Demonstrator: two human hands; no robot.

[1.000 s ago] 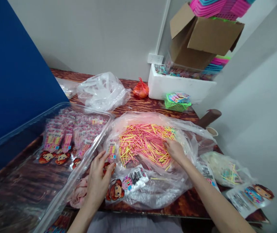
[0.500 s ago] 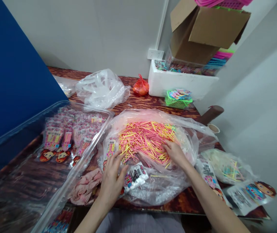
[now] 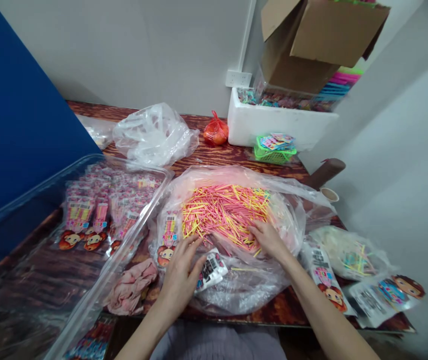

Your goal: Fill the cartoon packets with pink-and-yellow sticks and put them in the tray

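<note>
A heap of thin pink and yellow sticks (image 3: 223,210) lies in a large clear plastic bag (image 3: 236,300) opened out on the table. At the heap's near left edge is my left hand (image 3: 182,270), fingers stretched and thumb apart, with nothing visible in it. My right hand (image 3: 268,240) touches the near right side of the heap, its fingers bent and the thumb apart from them. Beside my left thumb lies a silvery printed packet (image 3: 212,270). Left of that hand, a filled stick packet with a monkey picture (image 3: 168,240) rests on the plastic.
A clear tub (image 3: 139,220) with many filled packets stands left, near a pink cloth (image 3: 133,287). Packets (image 3: 326,280) and a bag of sticks (image 3: 352,252) lie right. Behind are a green basket (image 3: 274,152), a red bag (image 3: 216,132) and a white foam box (image 3: 281,125).
The view has shifted slightly. My left fingers have edged right along the heap, partly covering the silvery packet. My right hand stays at the heap, with its fingers slightly more bent.
</note>
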